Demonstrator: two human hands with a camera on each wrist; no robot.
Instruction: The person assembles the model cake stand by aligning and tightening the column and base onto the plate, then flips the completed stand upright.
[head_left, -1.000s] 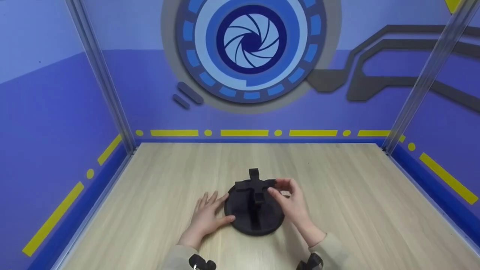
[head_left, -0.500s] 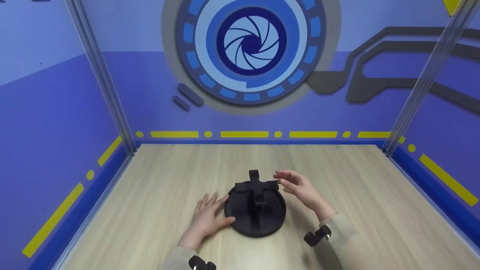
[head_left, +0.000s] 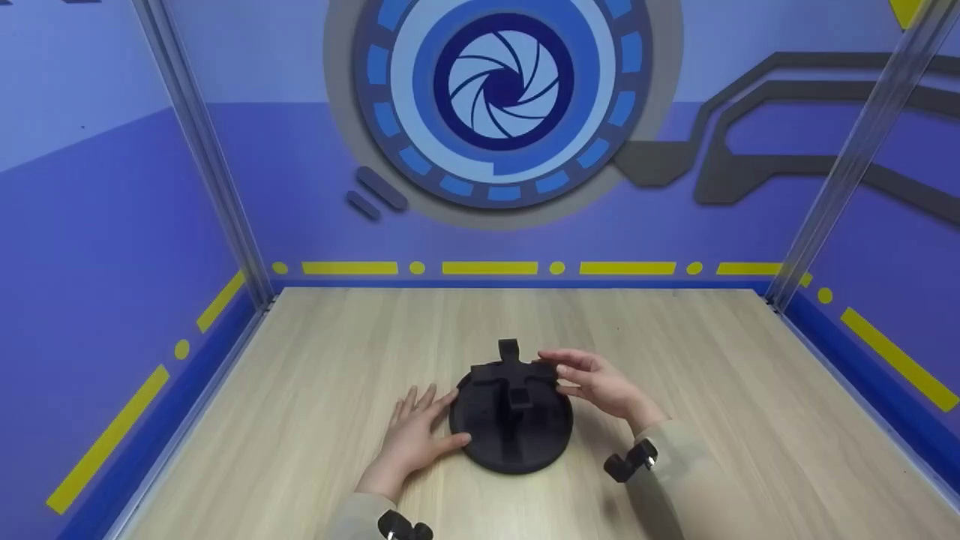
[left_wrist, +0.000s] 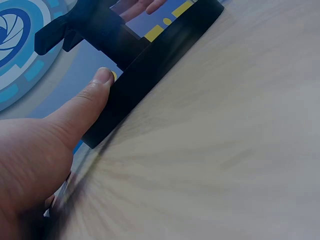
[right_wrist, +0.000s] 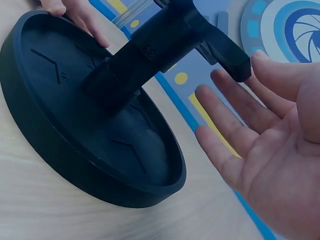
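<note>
A black round base (head_left: 544, 442) with a raised rim lies flat on the table. From its middle rises a thick post (right_wrist: 145, 52), topped by a cross-shaped piece (head_left: 512, 372) with several arms. My left hand (head_left: 409, 446) rests at the base's left side, fingers spread and the thumb (left_wrist: 82, 107) against the rim. On the other side, my right hand (head_left: 611, 388) is at the tip of the cross's right arm. Its thumb is right at that tip, with the other fingers loosely extended behind and below it, as the right wrist view shows.
The wood-grain table (head_left: 345, 337) extends around the black stand. Blue printed panels (head_left: 300, 187) enclose it at the back and sides, with metal posts (head_left: 217, 165) at the corners. Black wrist devices (head_left: 630, 459) sit at both sleeves.
My right hand let go of the cross's right arm and drew away to the right, then came back slightly to the arm's tip. The left hand stayed in place.
</note>
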